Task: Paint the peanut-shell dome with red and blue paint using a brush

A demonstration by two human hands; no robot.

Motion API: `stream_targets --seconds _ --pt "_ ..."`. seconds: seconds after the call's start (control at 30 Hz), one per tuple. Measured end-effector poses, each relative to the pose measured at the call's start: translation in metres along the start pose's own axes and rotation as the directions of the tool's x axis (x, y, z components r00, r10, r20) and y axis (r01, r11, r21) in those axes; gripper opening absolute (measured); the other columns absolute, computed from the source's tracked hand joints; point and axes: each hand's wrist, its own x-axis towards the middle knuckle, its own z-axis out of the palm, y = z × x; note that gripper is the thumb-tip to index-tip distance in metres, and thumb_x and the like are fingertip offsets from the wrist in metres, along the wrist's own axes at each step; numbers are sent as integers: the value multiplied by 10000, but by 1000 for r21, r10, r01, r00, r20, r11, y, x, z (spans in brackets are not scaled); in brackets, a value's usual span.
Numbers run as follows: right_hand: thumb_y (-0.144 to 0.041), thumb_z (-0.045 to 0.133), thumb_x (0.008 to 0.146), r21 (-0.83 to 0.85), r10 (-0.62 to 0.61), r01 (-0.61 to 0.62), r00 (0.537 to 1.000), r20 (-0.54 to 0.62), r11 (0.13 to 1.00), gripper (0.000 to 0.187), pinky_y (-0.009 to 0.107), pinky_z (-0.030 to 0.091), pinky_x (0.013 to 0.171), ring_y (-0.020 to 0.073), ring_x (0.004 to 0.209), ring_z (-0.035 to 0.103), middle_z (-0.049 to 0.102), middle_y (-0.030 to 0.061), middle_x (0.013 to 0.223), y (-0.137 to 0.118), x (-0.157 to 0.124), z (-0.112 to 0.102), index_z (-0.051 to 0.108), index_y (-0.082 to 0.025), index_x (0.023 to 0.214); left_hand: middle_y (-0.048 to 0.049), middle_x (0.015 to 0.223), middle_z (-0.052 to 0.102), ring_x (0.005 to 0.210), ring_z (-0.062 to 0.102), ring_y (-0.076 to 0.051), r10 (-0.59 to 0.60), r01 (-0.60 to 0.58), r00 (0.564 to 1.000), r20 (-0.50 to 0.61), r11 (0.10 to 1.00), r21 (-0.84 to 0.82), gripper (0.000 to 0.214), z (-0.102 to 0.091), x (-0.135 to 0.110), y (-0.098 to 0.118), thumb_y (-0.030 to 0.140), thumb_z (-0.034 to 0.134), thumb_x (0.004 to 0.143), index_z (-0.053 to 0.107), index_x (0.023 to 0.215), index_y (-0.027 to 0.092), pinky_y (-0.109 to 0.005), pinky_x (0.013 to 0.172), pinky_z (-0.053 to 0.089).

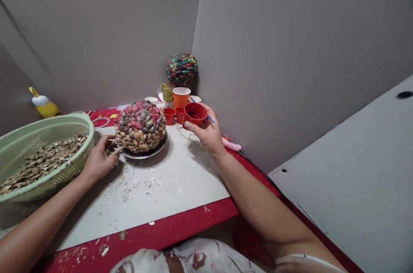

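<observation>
Cup (195,111) is sitting in your right hand (206,130), thumb and fingers gripping it, dark stuff showing inside. A blue stick (211,119) is poking out beside it; knocking that or tipping the cup could be spilling onto the desk (155,195). Nut ball (141,127) is resting on the plate (145,156), pink and dark on top, tan below. It's round, so bumping the plate could be rolling it off. Top is looking glossy, maybe wet; touching it could be smearing colour. Your left hand (100,159) is sitting at the plate's left edge; can't tell whether it's gripping. Basket (82,150) is crowding that side, so jerking back could be catching it. Small red cups (169,117) are standing near the ball's right; swinging wide could be toppling one.
</observation>
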Motion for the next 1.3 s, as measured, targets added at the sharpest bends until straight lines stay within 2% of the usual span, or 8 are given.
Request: stream_targets --seconds 0.33,0.57,0.7,0.83,0.93,1.1,1.17,1.3 --pt "-509 914 588 39 19 -19 1000 8 999 709 485 500 1108 271 1167 665 698 75 1209 0 0 0 568 -282 1164 -131 1143 746 1061 698 -353 116 -124 991 69 984 126 506 -7 20 -4 342 556 638 632 1112 181 -488 1003 547" --pt "-574 888 602 -12 38 -38 999 13 999 737 502 505 1109 267 1178 659 685 80 1256 -2 -1 -1 537 -299 1189 -133 1253 727 1208 640 -367 155 -176 983 94 945 275 581 -3 18 -1 248 543 678 624 1247 166 -514 1146 434" --pt "-611 870 612 -36 38 -38 999 23 999 742 487 509 1102 265 1188 658 693 76 1249 -1 -2 0 526 -307 1194 -188 1368 654 1297 590 -363 167 -201 978 125 916 347 710 -3 16 1 237 535 720 495 1414 93 -490 1181 402" --pt "-587 866 635 -47 21 -19 999 38 999 723 468 524 1087 264 1191 658 693 75 1232 -3 -3 2 525 -293 1201 -241 1516 507 1393 512 -388 109 -131 991 83 923 361 790 -9 1 4 265 532 800 327 1537 69 -529 1198 384" --pt "-541 875 644 -30 14 -13 999 47 999 714 453 544 1064 256 1170 664 682 75 1238 -11 -6 3 530 -282 1213 -184 1545 487 1421 496 -363 148 -133 989 -19 928 348 755 -15 -28 13 296 529 868 284 1570 170 -534 1201 399" --pt "-444 887 674 -21 0 3 991 137 1000 666 430 565 1051 240 1166 665 658 66 1275 -28 -20 8 552 -285 1228 -31 1463 575 1321 590 -330 368 -312 882 -293 924 222 772 -7 -86 45 252 647 865 330 1549 420 -578 1174 453" --pt "-419 880 700 -39 3 5 980 201 999 663 421 571 1053 238 1189 659 642 62 1315 -33 -29 11 547 -299 1261 -27 1464 588 1299 612 -329 373 -379 887 -272 925 34 823 4 -98 62 226 695 839 332 1545 444 -569 1160 481" --pt "-343 872 738 -43 -42 60 936 349 997 696 406 551 1083 233 1205 664 642 58 1334 -40 -47 14 515 -320 1335 -84 1543 529 1348 594 -289 366 -374 927 -80 894 -246 837 31 -92 98 211 706 879 281 1579 384 -474 1121 532"
